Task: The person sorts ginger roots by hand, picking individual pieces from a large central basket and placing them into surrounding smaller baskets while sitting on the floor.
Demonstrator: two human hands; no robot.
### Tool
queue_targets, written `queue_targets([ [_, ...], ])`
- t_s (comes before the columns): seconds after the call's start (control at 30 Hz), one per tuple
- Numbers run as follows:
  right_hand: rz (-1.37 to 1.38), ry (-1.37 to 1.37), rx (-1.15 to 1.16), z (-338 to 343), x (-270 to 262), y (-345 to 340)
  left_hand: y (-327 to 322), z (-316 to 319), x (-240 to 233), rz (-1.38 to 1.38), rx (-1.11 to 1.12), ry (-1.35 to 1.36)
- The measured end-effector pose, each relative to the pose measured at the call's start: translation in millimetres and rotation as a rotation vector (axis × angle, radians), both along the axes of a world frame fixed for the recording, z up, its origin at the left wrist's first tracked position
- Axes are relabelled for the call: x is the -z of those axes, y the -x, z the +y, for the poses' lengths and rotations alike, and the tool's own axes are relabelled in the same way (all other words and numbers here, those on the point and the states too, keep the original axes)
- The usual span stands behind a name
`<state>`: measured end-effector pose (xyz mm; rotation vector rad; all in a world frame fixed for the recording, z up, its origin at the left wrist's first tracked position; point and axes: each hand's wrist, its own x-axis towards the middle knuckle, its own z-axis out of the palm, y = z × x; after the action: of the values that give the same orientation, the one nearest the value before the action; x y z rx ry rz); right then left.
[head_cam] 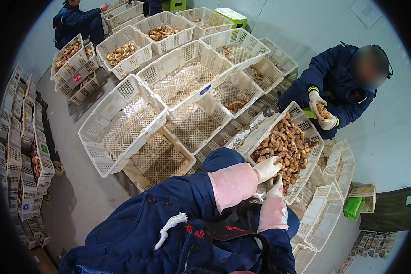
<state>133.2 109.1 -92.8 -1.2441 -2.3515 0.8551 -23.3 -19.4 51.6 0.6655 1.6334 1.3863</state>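
A white perforated plastic crate [307,174] in front of me holds a heap of brown and cream produce [282,147] that looks like mushrooms. My left hand [268,169], in a white glove below a pink sleeve cover, lies over the near side of the heap with its fingertips against the pieces. Just beside it, my right hand [276,188], gloved the same way, is at the crate's near corner with its fingers raised towards the pieces. Whether either hand grips a piece is hidden by the gloves and the heap.
Across the crate a co-worker [342,78] in white gloves holds a piece of produce [323,111]. Large white crates [123,120] stand to my left, some with a few pieces inside. More crates [323,219] are stacked at right, and crate stacks [27,154] line the left wall.
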Motion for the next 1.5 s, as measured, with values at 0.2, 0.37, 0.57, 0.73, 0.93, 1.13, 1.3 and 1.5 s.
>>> queue_targets([
  [0.2, 0.016, 0.020, -0.018, -7.1, -10.0, 3.8, 0.8, -1.3, -1.9, -0.004, -0.005, -0.001],
  [0.37, -0.013, 0.057, -0.010, -14.6, -22.3, 12.2, 2.6, -0.9, 4.4, -0.021, -0.022, -0.041],
  [0.57, -0.024, 0.134, 0.002, -23.4, -29.0, 19.3, 8.4, -10.6, 0.5, -0.003, -0.008, -0.028],
  [0.73, 0.213, 0.250, -0.053, 0.8, 5.9, 4.5, 4.0, -1.0, 3.3, 0.011, 0.000, -0.025],
  [0.93, 0.255, 0.318, -0.041, 1.5, 7.9, 10.5, 8.3, -10.5, -4.5, -0.010, -0.043, -0.044],
  [1.13, -0.014, 0.033, -0.002, -10.7, -13.5, 1.6, 50.3, -75.2, -69.0, 0.033, -0.477, -0.454],
  [1.3, -0.077, 0.096, -0.058, -28.5, -41.4, 17.1, 195.9, -209.5, 8.4, -0.159, -1.230, -0.484],
  [1.5, -0.294, -0.100, 0.006, -21.3, -45.2, 10.4, 210.2, -267.3, 22.7, -0.423, -1.535, -0.491],
])
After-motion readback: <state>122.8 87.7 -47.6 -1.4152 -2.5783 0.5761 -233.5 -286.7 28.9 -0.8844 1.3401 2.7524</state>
